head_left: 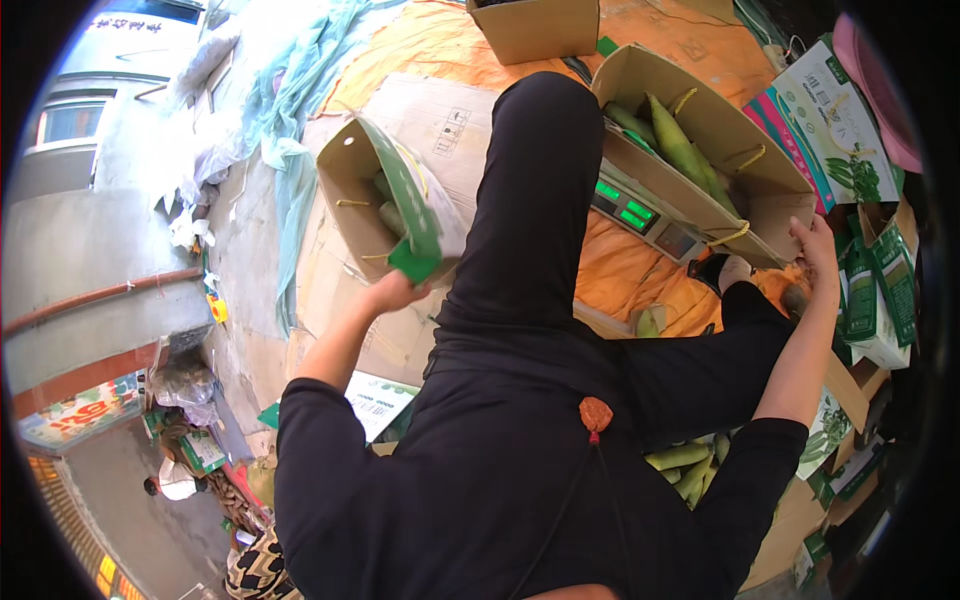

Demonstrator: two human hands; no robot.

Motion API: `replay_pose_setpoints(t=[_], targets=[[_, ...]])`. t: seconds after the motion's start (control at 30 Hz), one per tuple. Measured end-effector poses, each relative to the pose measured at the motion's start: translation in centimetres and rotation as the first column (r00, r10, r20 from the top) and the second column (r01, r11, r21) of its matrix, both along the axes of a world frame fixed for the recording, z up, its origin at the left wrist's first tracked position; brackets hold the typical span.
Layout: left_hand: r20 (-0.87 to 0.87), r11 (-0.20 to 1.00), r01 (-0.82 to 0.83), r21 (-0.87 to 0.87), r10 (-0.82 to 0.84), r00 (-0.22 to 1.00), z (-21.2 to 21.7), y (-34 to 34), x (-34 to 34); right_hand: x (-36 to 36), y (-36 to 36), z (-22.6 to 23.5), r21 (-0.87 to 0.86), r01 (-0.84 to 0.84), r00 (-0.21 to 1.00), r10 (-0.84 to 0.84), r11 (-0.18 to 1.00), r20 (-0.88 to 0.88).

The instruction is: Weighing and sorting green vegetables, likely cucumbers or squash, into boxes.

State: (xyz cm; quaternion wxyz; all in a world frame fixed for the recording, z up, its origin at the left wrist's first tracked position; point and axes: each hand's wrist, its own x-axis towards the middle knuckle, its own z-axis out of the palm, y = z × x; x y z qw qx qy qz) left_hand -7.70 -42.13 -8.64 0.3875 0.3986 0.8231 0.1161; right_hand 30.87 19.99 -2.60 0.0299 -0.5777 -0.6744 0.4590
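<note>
My left hand is closed on the green end flap of an open carton with yellow cord handles. Several greenish vegetables show inside that carton. Over on the right, my right hand pinches the near end flap of a long open cardboard box. Long green pointed vegetables lie in this box, whose handles are also yellow cord. Under the box's left side is a digital scale with lit green digits. Both cartons stand open at the top.
More green vegetables lie by my right leg. Printed green and white cartons are piled at the right, near a pink basin. Another cardboard box stands at the far side on an orange sheet. A person is at lower left.
</note>
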Motion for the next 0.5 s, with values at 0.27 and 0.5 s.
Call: replay_pose_setpoints(t=[0.27,0.5], targets=[[-0.184,0.944,0.112,-0.310,-0.175,0.967,2.5,-14.8,1.6,1.0,1.7,-2.7,0.088,-0.045,0.999,0.045,0.995,-0.003],[-0.160,0.856,0.232,-0.462,-0.337,0.928,1.4,-24.6,9.2,0.1,0.5,-2.0,0.173,-0.029,0.999,0.023,0.984,0.039]])
